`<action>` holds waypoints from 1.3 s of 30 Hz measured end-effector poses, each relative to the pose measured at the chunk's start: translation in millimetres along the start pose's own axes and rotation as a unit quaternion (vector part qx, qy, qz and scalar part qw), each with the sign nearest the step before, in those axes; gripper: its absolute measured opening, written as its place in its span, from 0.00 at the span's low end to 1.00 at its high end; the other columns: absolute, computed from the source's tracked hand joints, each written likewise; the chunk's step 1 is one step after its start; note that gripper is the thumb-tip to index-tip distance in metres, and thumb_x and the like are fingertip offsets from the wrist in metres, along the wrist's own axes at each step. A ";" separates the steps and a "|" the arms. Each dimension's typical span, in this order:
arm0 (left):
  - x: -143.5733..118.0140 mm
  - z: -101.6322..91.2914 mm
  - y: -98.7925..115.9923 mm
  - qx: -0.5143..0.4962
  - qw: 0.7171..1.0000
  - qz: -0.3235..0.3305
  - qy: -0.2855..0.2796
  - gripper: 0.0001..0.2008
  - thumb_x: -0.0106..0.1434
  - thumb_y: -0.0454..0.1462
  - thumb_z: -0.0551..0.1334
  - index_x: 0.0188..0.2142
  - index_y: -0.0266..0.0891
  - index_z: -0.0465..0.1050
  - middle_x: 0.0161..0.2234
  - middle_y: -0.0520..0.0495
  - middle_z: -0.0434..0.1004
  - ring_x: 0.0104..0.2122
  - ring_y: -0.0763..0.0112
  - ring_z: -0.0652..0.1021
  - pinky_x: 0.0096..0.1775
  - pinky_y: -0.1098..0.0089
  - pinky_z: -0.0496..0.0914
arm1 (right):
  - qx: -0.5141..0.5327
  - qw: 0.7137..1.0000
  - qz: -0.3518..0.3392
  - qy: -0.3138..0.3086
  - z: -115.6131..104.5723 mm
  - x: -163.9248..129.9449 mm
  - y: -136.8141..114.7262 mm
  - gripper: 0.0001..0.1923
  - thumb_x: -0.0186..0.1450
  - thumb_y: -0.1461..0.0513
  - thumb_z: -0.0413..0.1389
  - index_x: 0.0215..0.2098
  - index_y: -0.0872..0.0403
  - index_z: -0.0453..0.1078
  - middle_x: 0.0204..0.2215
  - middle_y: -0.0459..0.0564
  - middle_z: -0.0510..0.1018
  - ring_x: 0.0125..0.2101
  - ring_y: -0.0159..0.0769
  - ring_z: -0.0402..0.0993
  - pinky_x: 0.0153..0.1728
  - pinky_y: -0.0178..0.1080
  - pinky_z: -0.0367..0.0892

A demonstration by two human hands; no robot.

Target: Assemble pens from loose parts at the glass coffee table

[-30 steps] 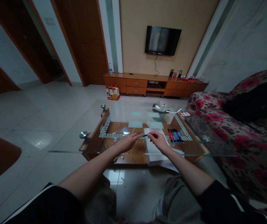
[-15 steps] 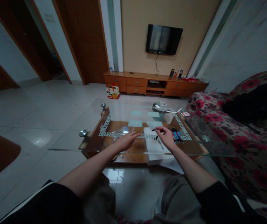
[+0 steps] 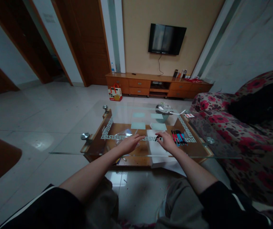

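My right hand [image 3: 168, 142] is low over the glass table top [image 3: 74, 143], thumb and fingers pinched on a small black piece [image 3: 158, 138] like a pen cap; fingers partly hide it. Just right of that hand lies a row of several pens [image 3: 179, 138] in black, red and blue. My left hand [image 3: 129, 143] rests palm down at the table's near side, fingers stretched out and nothing in them. Beside its fingers is a crumpled clear plastic bag [image 3: 121, 135]. Under the right hand, a white box or sheet [image 3: 153, 149] shows through the glass.
A basket lined with a plastic bag [image 3: 164, 118] stands toward the table's far right, with a white strip and a card [image 3: 190, 115] near it. A flowered sofa [image 3: 217, 119] borders the right. Beyond are a low cabinet [image 3: 122, 83], a paper bag [image 3: 115, 93] and a television [image 3: 167, 39].
My right hand has moved slightly down and left, bringing the black piece lower toward the glass. More of the pen row now shows. The left hand has stayed put.
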State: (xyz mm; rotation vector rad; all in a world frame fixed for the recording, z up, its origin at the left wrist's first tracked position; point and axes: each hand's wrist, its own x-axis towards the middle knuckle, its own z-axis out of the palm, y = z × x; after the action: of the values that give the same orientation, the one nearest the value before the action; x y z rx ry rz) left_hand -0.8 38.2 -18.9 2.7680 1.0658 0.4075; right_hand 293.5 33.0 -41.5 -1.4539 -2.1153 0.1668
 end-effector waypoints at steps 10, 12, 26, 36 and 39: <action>1.2 1.1 -0.5 0.001 1.000 0.005 -0.003 0.27 0.68 0.30 0.53 0.65 0.49 0.57 0.54 0.44 0.69 0.45 0.66 0.77 0.44 0.68 0.72 | -0.016 1.000 0.011 -0.020 2.2 -1.9 2.6 0.14 0.64 0.66 0.57 0.49 0.50 0.71 0.36 0.49 0.80 0.43 0.42 0.71 0.46 0.43 0.64; 1.0 0.2 -0.2 0.001 1.000 0.005 -0.003 0.26 0.68 0.31 0.53 0.64 0.49 0.57 0.54 0.43 0.69 0.44 0.65 0.77 0.44 0.68 0.72 | -0.016 0.999 0.013 -0.026 1.6 -2.3 2.0 0.15 0.64 0.65 0.57 0.50 0.51 0.71 0.37 0.49 0.80 0.44 0.43 0.71 0.46 0.43 0.64; 2.6 2.2 1.3 -0.004 1.000 0.006 0.010 0.21 0.68 0.32 0.54 0.59 0.46 0.63 0.50 0.44 0.72 0.44 0.65 0.77 0.45 0.68 0.71 | 0.003 0.996 -0.085 0.031 -9.0 2.4 -58.3 0.13 0.65 0.63 0.56 0.48 0.50 0.70 0.50 0.55 0.70 0.52 0.47 0.64 0.53 0.49 0.61; 2.3 1.5 2.3 -0.002 1.000 0.019 0.013 0.17 0.69 0.33 0.53 0.56 0.46 0.67 0.47 0.45 0.72 0.41 0.67 0.77 0.43 0.69 0.70 | 0.027 0.994 -0.106 0.018 2.5 1.6 -64.9 0.04 0.66 0.63 0.57 0.40 0.51 0.72 0.50 0.54 0.68 0.53 0.44 0.63 0.54 0.48 0.62; 2.2 0.5 2.9 0.010 1.000 0.020 0.013 0.17 0.70 0.33 0.53 0.56 0.46 0.68 0.47 0.45 0.72 0.40 0.67 0.77 0.42 0.69 0.70 | 0.034 0.994 -0.105 0.021 1.5 1.5 -65.2 0.04 0.66 0.63 0.57 0.40 0.50 0.72 0.50 0.54 0.67 0.53 0.44 0.63 0.54 0.49 0.62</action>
State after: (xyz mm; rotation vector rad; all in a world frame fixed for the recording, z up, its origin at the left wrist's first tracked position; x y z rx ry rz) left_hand 2.7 37.5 -18.3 2.8132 1.0271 0.4428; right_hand 238.8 8.3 -15.9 -1.1770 -2.1891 0.1244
